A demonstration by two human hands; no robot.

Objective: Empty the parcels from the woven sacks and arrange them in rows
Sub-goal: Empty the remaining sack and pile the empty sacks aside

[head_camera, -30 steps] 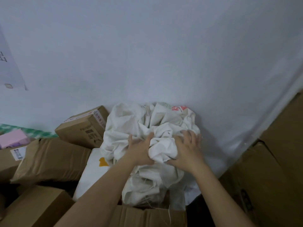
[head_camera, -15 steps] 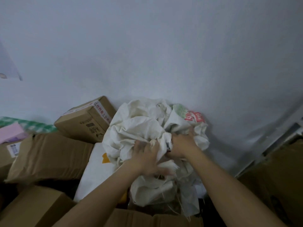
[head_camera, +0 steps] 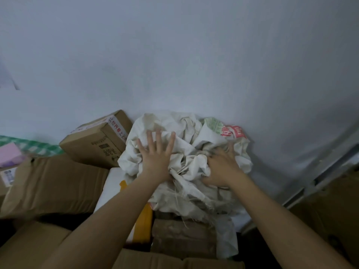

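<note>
A crumpled off-white woven sack [head_camera: 186,133], with red and green print at its upper right, lies bunched against the pale wall on top of parcels. My left hand [head_camera: 156,154] presses flat on its left side with fingers spread and straight. My right hand [head_camera: 221,167] lies on the right side of the bundle, blurred by motion, its fingers dug into the folds. Loose threads hang from the sack's lower edge.
Cardboard boxes [head_camera: 97,142] and a brown padded parcel [head_camera: 52,183] lie to the left, with a white and yellow parcel [head_camera: 114,183] under my left forearm. A pink parcel [head_camera: 9,154] sits at far left. More cardboard [head_camera: 334,206] stands at right.
My left hand has let go of the bunched cloth and spread flat higher on the sack. My right hand has moved down and right across the bundle.
</note>
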